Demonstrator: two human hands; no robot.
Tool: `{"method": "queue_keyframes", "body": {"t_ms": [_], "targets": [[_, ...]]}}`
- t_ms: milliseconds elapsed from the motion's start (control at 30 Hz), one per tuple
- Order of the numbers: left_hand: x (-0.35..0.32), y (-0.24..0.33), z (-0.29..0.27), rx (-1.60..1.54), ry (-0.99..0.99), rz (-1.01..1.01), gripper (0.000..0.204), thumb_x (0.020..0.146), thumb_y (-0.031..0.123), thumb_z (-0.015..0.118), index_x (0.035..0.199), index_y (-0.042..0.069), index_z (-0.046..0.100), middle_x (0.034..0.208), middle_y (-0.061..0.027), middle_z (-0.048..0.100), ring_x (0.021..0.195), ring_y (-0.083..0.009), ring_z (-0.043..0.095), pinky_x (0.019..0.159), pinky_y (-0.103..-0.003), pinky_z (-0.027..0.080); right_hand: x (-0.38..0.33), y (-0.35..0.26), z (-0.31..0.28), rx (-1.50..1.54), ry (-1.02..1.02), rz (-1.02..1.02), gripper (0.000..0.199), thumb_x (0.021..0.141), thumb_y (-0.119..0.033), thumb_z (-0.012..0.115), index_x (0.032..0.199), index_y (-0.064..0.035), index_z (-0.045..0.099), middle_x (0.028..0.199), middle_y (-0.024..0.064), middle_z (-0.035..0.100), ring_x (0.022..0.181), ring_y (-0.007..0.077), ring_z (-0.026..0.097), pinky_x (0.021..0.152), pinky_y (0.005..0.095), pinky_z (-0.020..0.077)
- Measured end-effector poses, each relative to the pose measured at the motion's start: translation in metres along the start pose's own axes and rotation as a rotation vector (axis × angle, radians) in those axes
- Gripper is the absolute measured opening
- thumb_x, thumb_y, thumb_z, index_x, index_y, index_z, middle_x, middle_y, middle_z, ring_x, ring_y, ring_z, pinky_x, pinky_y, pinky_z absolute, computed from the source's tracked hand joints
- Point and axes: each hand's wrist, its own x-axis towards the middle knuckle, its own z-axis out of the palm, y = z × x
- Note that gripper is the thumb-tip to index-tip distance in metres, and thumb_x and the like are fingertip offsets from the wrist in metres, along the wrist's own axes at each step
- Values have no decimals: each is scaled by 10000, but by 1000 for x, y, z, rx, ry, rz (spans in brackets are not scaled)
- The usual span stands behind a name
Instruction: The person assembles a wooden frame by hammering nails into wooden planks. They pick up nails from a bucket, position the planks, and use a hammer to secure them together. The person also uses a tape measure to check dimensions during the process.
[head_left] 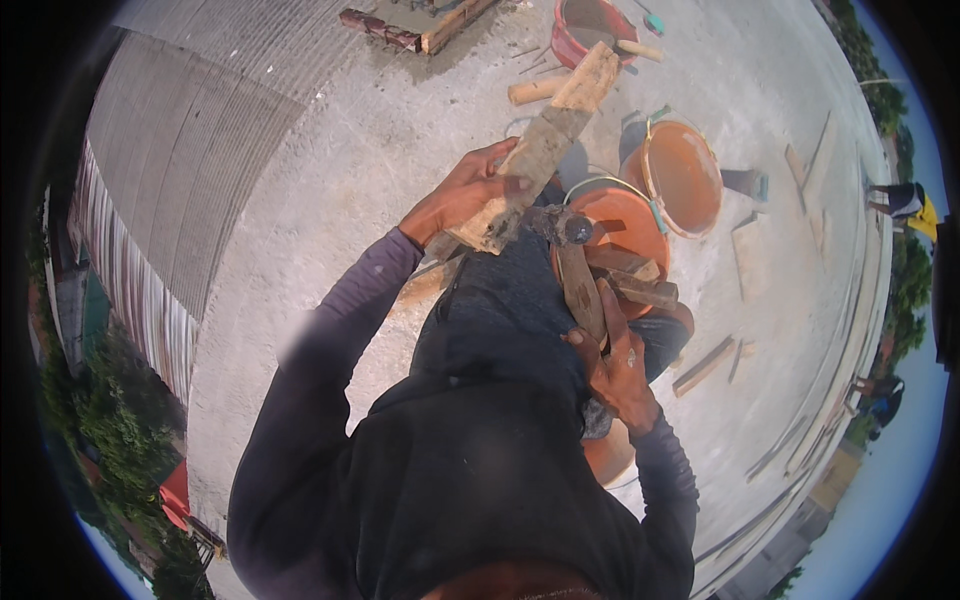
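My left hand (470, 192) is wrapped round a rough, mortar-stained wooden board (560, 125), which slants up and away to the right. In my right hand (618, 368) is a hammer, gripped by its wooden handle (578, 290). The dark, crusted hammer head (572, 228) is just right of the board's near end; whether they touch I cannot tell. Beneath the hammer stands an orange bucket (620, 215), with wood offcuts (640, 280) at its near side. My thumb and index finger lie along the handle.
A second orange bucket (690, 185) lies tipped beyond the first. Farther off are a red tub (570, 45) of grey material and a wooden form frame (420, 35). Loose boards (705, 365) lie on the concrete at right. Corrugated roofing (165, 170) borders the left; two people (905, 205) are at the far right.
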Motion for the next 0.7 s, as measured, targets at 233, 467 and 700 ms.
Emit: {"method": "queue_keyframes", "body": {"t_ms": [233,467,700], "targets": [[1,-1,1,-83,-40,13,817,943,259,725,1576,-65,323,1513,-189,515,1336,-252,560,1126,-359,428,-20,-34,-26,279,-60,148,658,1008,-90,622,1532,98,271,1151,267,680,842,299,738,748,386,617],[1,5,-1,-33,3,27,789,952,217,705,1584,-54,317,1549,-184,483,1380,-252,519,1142,-366,413,-7,-31,3,-27,-57,136,688,935,-37,695,1530,38,357,1225,351,636,859,370,750,714,383,619],[5,-7,-1,44,40,43,797,970,153,686,1592,-86,250,1455,-204,563,1272,-246,606,1072,-339,478,26,-53,-42,611,-246,444,589,1069,-262,546,1573,-15,365,868,84,603,576,103,551,480,250,457]]}}
